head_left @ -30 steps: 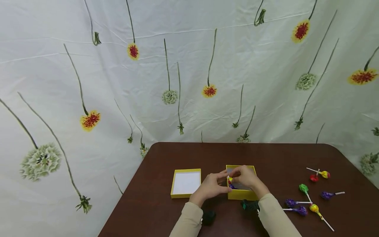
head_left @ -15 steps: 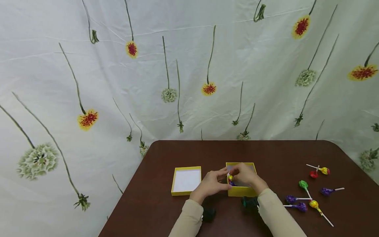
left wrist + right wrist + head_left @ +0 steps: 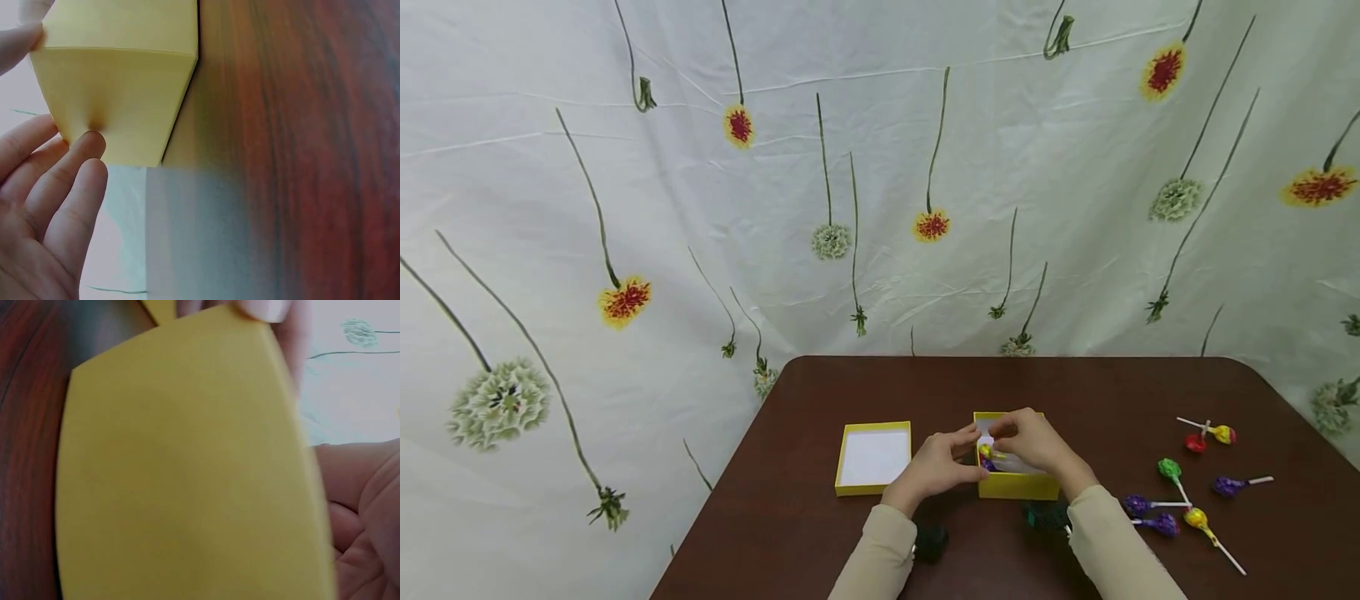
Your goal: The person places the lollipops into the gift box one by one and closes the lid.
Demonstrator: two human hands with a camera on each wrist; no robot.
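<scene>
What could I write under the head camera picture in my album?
Left hand holding an open yellow box, right hand over it, lollipops lying on the brown table.

Table [image 3: 880,396]: box [image 3: 1017,487] mid-table, box lid [image 3: 861,490] to its left, loose lollipops [image 3: 1197,518] to its right. More lollipops [image 3: 986,451] in the box, left side. Left fingers [image 3: 86,149] on its left wall, right fingers [image 3: 1006,426] over its opening. Cloth backdrop [image 3: 887,125] behind.
</scene>
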